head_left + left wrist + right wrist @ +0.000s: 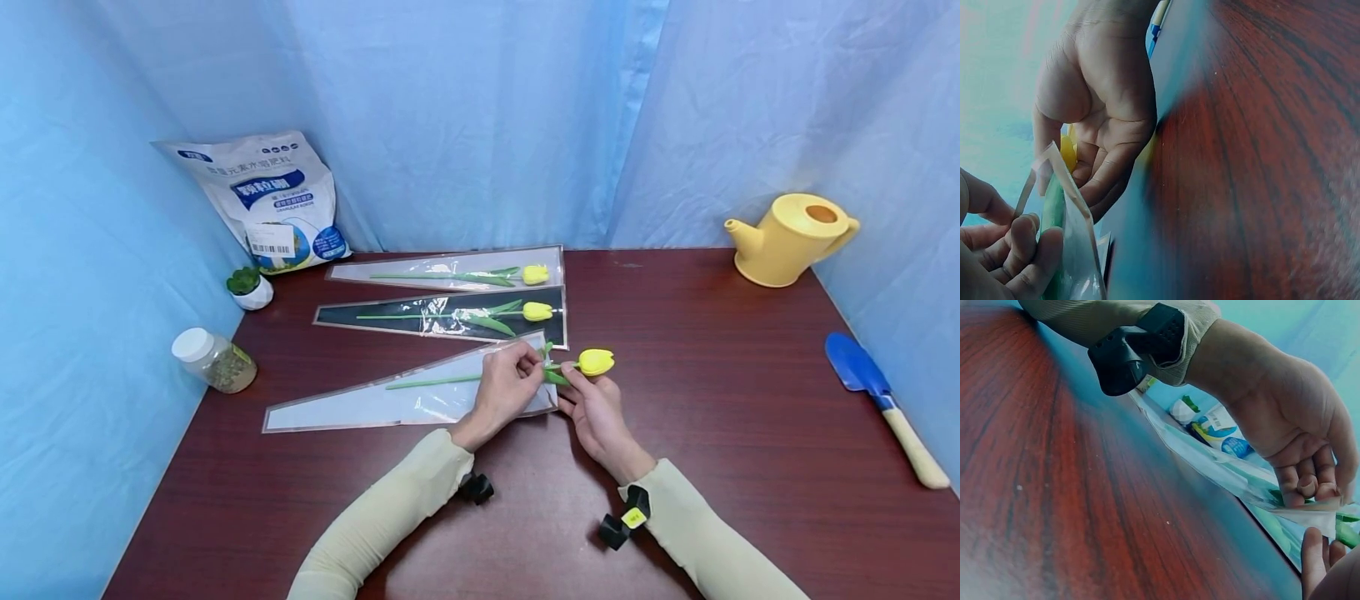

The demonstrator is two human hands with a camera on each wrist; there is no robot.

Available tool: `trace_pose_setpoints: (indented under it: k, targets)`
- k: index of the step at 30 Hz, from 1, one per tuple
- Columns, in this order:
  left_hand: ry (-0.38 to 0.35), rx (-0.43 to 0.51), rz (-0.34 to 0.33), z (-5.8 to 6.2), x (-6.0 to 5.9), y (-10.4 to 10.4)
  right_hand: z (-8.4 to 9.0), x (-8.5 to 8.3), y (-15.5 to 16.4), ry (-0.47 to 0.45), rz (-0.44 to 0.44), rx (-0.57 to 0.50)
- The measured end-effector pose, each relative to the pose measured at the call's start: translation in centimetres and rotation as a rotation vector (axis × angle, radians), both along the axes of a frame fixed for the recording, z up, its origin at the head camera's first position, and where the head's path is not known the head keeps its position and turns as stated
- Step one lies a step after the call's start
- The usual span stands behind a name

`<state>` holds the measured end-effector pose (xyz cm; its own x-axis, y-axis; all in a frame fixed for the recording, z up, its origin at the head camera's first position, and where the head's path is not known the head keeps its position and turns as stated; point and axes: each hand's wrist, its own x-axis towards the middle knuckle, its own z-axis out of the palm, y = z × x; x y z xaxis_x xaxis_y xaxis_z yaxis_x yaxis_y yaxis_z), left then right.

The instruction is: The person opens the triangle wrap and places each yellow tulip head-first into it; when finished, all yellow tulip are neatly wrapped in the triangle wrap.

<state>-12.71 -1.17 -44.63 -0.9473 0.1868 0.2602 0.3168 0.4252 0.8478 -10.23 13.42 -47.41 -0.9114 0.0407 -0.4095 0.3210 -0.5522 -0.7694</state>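
A yellow tulip [595, 362] with a green stem [435, 382] lies half inside a clear cone sleeve [375, 406] on the dark red table [735, 358]. My left hand [534, 360] pinches the sleeve's wide open edge. My right hand [572, 375] pinches the stem just behind the bloom, which is still outside the sleeve. In the left wrist view my left fingers [1022, 247] hold the sleeve edge [1054, 169] over the stem, with the right hand's palm [1107, 106] behind it. The right wrist view shows my left hand [1285, 412] gripping the sleeve rim [1310, 515].
Two more sleeved yellow tulips [465, 271] [450, 317] lie behind. A fertiliser bag [270, 204], a small potted succulent [250, 287] and a jar [213, 358] stand at the left. A yellow watering can [791, 237] and a blue trowel [881, 400] sit at the right. Blue curtains enclose the table.
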Motion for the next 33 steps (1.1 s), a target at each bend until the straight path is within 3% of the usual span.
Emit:
trace_pose_setpoints:
  k: [6, 14, 18, 21, 28, 33]
  targets:
    - [0.006, -0.014, -0.038, 0.2, -0.3, -0.3, 0.1, -0.1, 0.2, 0.015, -0.046, -0.017]
    - [0.095, -0.017, 0.022, 1.0, -1.5, -1.9, 0.6, -0.4, 1.3, 0.009, -0.058, -0.045]
    - [0.133, -0.082, 0.031, 1.4, -2.2, -2.8, 0.8, -0.5, 1.8, 0.015, -0.062, -0.053]
    - [0.105, -0.172, 0.010, 1.5, -2.5, -3.4, 1.0, -0.6, 2.1, 0.026, -0.070, -0.067]
    - [-0.099, -0.444, -0.142, 1.7, -2.9, -4.2, 1.3, -0.8, 3.0, 0.074, -0.090, -0.119]
    - [-0.116, -0.660, -0.236, 1.4, -3.0, -4.2, 1.6, -1.0, 3.6, 0.082, -0.098, -0.142]
